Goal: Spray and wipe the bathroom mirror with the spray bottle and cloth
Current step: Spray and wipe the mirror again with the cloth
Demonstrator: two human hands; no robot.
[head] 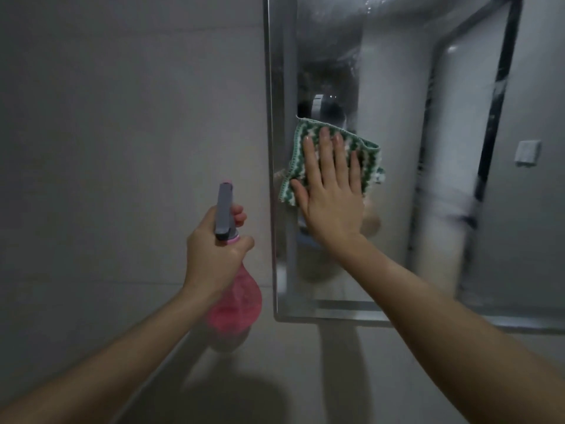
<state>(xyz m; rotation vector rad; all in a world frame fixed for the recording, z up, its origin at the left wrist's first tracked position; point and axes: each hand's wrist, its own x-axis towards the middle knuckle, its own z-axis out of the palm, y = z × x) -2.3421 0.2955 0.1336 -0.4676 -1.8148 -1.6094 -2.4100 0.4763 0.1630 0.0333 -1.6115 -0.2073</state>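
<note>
The mirror (397,87) hangs on the wall at centre and right, framed in metal, with wet streaks near its top. A green-and-white striped cloth (308,133) lies flat against its lower left part. My right hand (331,191) presses the cloth onto the glass with straight, spread fingers. My left hand (214,249) grips the neck of a pink spray bottle (237,304) with a grey head, held left of the mirror's frame. The nozzle points up and away from me.
Pale tiled wall (122,117) fills the left side. A ledge or counter edge (183,347) runs below the bottle. The mirror reflects a dark-edged door frame (501,87) and a wall switch (527,153).
</note>
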